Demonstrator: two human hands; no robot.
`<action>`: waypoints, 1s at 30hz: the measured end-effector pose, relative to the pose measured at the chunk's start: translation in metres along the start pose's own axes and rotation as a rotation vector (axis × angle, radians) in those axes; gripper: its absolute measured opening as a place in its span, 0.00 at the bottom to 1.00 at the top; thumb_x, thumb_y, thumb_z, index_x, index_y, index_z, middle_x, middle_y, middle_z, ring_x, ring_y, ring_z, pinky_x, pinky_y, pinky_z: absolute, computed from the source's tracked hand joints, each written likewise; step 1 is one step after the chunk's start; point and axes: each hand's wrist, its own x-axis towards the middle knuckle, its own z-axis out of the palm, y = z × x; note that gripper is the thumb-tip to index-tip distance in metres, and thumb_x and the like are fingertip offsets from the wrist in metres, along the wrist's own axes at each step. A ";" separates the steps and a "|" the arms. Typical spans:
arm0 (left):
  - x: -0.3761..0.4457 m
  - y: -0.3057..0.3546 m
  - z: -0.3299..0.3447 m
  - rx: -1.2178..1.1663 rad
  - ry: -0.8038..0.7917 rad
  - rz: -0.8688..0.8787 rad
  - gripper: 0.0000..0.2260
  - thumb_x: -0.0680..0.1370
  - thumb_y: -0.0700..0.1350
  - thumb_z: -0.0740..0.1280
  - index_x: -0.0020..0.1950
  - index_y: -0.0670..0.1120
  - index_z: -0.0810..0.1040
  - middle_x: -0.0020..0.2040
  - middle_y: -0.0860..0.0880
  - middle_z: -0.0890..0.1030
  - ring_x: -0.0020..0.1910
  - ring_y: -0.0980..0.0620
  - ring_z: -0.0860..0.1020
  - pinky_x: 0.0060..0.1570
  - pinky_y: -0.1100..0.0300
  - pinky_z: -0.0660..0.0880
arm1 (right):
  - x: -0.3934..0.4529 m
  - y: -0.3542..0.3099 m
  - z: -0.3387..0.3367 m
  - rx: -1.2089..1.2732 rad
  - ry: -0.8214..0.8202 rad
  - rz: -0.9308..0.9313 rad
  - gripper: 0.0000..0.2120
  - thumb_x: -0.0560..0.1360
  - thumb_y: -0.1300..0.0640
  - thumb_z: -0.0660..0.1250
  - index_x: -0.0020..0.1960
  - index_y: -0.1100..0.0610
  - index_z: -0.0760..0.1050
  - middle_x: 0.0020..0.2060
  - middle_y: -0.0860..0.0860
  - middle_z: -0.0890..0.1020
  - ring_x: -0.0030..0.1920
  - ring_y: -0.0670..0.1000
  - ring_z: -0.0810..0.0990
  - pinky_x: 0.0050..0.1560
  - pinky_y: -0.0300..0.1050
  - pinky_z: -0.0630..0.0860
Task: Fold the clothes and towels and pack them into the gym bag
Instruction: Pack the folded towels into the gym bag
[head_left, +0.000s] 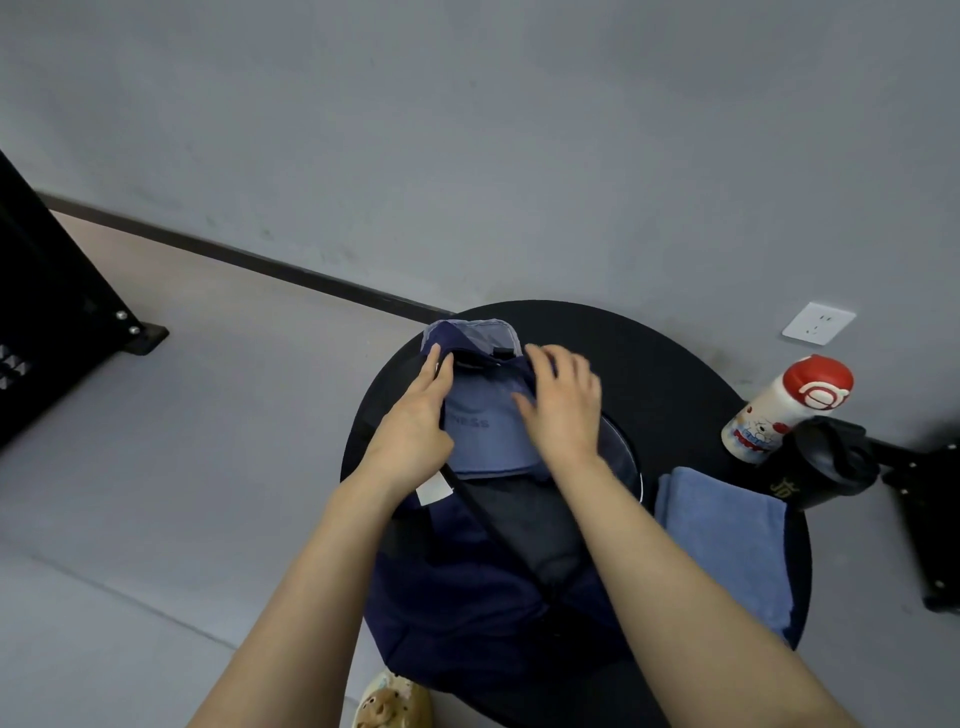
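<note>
grey wall and floor surround our round black worktop (675, 364), where the navy gym bag (467, 597) lies. our left hand (415, 421) and right hand (563, 410) rest flat, fingers straight, on its lighter blue flap (488, 436), likely steadying it for opening; a folded blue towel (727, 540) waits beside.

Round black table (670, 364): bears navy gym bag (467, 597) at centre, folded blue towel (727, 540) at its right, a red-capped white bottle (779, 410) and black bottle (826, 467) at the right edge.

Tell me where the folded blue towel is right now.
In the head view the folded blue towel lies on the right side of the round black table, beside the navy gym bag and just in front of the black bottle.
</note>
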 end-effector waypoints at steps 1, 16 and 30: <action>0.001 -0.001 0.000 -0.006 0.006 -0.004 0.41 0.68 0.27 0.55 0.78 0.53 0.51 0.77 0.61 0.45 0.69 0.55 0.64 0.56 0.62 0.69 | 0.010 0.007 -0.002 -0.026 -0.091 0.058 0.24 0.75 0.52 0.68 0.69 0.53 0.68 0.63 0.53 0.72 0.62 0.56 0.70 0.56 0.50 0.69; 0.003 0.004 -0.014 -0.019 0.099 -0.065 0.41 0.68 0.27 0.54 0.78 0.52 0.51 0.77 0.63 0.47 0.48 0.54 0.67 0.63 0.49 0.69 | 0.078 0.014 -0.023 -0.020 -0.007 0.099 0.11 0.78 0.59 0.59 0.57 0.57 0.78 0.54 0.54 0.77 0.50 0.61 0.78 0.40 0.46 0.66; 0.001 0.002 -0.012 0.006 0.092 -0.055 0.42 0.69 0.27 0.54 0.78 0.54 0.48 0.76 0.64 0.45 0.65 0.47 0.70 0.56 0.55 0.72 | -0.017 -0.028 0.053 0.169 -0.642 -0.266 0.27 0.81 0.41 0.48 0.78 0.46 0.47 0.78 0.45 0.47 0.77 0.54 0.42 0.75 0.55 0.39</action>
